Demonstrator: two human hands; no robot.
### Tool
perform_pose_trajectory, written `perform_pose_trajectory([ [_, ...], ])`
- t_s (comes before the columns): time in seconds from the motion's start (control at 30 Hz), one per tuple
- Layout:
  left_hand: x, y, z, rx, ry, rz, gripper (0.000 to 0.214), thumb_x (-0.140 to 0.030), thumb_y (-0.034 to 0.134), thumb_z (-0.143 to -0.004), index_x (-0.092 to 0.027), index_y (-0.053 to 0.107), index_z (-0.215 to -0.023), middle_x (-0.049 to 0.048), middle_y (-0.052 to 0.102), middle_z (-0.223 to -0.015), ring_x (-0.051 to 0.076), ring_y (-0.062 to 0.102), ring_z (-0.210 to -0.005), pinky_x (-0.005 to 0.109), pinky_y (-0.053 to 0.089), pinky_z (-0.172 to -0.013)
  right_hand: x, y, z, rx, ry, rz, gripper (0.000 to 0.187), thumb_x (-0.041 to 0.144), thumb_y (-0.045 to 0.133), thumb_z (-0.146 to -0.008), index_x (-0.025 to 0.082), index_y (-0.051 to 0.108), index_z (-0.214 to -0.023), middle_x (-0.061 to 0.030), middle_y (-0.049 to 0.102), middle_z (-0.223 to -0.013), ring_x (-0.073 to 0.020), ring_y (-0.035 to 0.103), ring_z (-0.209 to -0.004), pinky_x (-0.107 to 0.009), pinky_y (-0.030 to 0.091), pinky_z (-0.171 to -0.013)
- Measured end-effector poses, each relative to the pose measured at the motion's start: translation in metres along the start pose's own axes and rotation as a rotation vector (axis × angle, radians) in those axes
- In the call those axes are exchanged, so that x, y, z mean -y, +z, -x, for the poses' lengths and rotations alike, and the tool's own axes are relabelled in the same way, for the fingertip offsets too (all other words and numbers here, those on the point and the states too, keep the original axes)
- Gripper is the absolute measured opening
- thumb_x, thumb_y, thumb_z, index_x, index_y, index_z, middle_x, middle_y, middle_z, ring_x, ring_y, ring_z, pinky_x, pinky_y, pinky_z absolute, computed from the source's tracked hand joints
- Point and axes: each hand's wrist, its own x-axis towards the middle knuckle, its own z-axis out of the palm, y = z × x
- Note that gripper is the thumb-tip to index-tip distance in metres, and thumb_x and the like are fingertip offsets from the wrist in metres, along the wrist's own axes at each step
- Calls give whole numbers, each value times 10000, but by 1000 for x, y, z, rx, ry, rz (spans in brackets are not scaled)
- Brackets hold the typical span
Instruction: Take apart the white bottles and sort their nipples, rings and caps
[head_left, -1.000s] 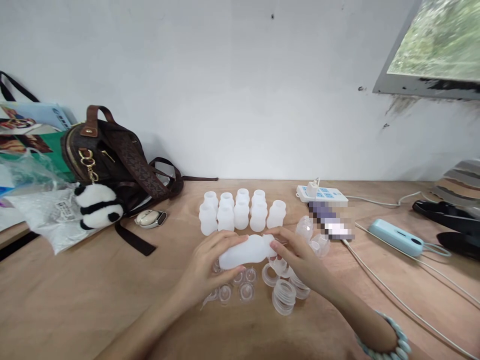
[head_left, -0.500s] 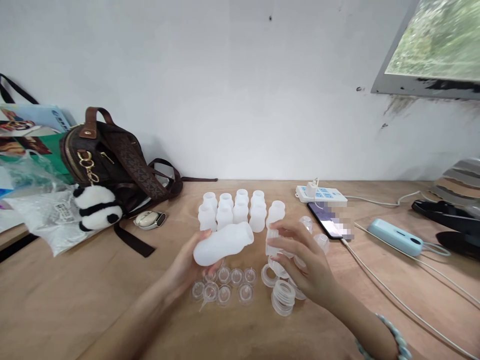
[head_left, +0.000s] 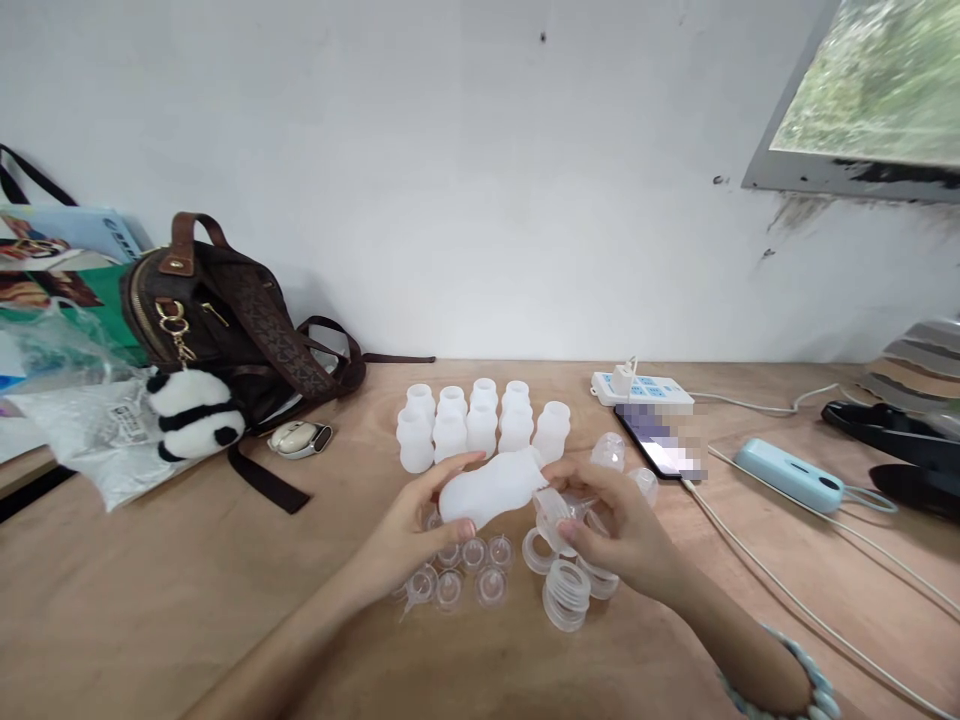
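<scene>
My left hand [head_left: 420, 515] grips a frosted white baby bottle [head_left: 491, 487], tilted on its side with its mouth to the right. Between the fingers of my right hand [head_left: 611, 515] is a clear collar ring [head_left: 553, 515], right at the bottle's mouth; whether they touch, I cannot tell. A clear nipple seems to stick out of the ring, partly hidden by the fingers. Below the bottle lie several clear nipples [head_left: 492, 587], some covered by my left hand. Loose collar rings [head_left: 566, 595] are stacked under my right hand.
Several white bottles [head_left: 450, 435] stand in rows behind my hands. Clear dome caps [head_left: 609, 450] lie to the right, near a phone [head_left: 656, 445] and a power strip [head_left: 660, 393]. A blue power bank [head_left: 789, 475] with cables is farther right. A backpack [head_left: 217, 310] and a watch [head_left: 300, 438] are left.
My left hand has moved the bottle right, towards my right hand. My right hand has turned the collar ring to face the bottle's mouth, and the two are now close together.
</scene>
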Motion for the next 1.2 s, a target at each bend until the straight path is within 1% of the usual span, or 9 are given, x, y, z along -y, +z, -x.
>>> perform_pose_trajectory([
  [0.1, 2, -1, 0, -21, 17, -88, 661, -455, 716, -791, -247, 498, -1380, 109, 610, -1324, 311, 528, -1166, 410, 405, -964, 8, -14, -8, -35, 63, 84, 223, 350, 627, -799, 211, 657, -971, -47, 695, -842, -212, 650, -782, -310, 520, -676],
  [0.27, 4, -6, 0, -83, 38, -126, 516, -478, 585, -885, -251, 502, -1340, 98, 651, -1218, 273, 540, -1091, 387, 421, -900, 12, -36, -29, -27, 199, 370, 183, 369, 598, -793, 194, 636, -832, -42, 680, -735, -205, 622, -674, -303, 466, -574],
  [0.43, 1, -7, 0, -103, 40, -134, 446, -470, 560, -899, -244, 532, -1283, 91, 664, -1172, 269, 545, -1093, 382, 419, -898, -7, -37, -49, 11, 211, 643, 175, 350, 590, -781, 178, 621, -780, -19, 643, -646, -174, 566, -578, -291, 394, -549],
  [0.57, -1, -6, 1, -105, 33, -158, 410, -447, 537, -905, -244, 536, -1261, 84, 659, -1170, 265, 544, -1092, 382, 414, -896, -21, -35, -64, 55, 239, 750, 141, 310, 581, -776, 179, 609, -735, -28, 628, -629, -173, 556, -589, -280, 339, -546],
  [0.8, -3, -6, 1, -95, 29, -202, 366, -418, 512, -916, -246, 551, -1237, 81, 658, -1173, 263, 544, -1075, 396, 410, -901, -34, -30, -76, 66, 256, 759, 152, 308, 583, -803, 167, 614, -754, -60, 648, -689, -181, 579, -613, -280, 354, -558],
  [0.93, -3, -6, 2, -95, 34, -215, 348, -407, 518, -915, -241, 565, -1217, 79, 671, -1173, 264, 554, -1082, 398, 415, -911, -31, -32, -75, 68, 252, 726, 170, 310, 583, -839, 169, 629, -922, -50, 665, -725, -189, 611, -666, -273, 388, -572],
  [1.03, -3, -6, 2, -93, 35, -221, 323, -403, 519, -915, -238, 590, -1183, 77, 677, -1173, 265, 569, -1071, 400, 417, -915, -26, -35, -70, 44, 257, 685, 243, 349, 601, -845, 182, 578, -1019, -28, 654, -743, -184, 603, -644, -283, 427, -582],
  [1.1, -4, -5, 3, -89, 32, -231, 296, -397, 523, -917, -237, 611, -1150, 73, 683, -1156, 263, 572, -1057, 403, 407, -925, -21, -32, -63, 7, 228, 612, 272, 377, 634, -829, 196, 539, -1009, -30, 650, -799, -181, 599, -643, -302, 462, -600],
  [1.2, -6, -1, 4, -85, 28, -242, 265, -381, 549, -910, -234, 632, -1114, 63, 698, -1098, 257, 564, -1037, 401, 383, -944, -15, -18, -46, -21, 93, 452, 269, 366, 680, -813, 217, 511, -960, -51, 656, -906, -198, 636, -753, -321, 512, -659],
])
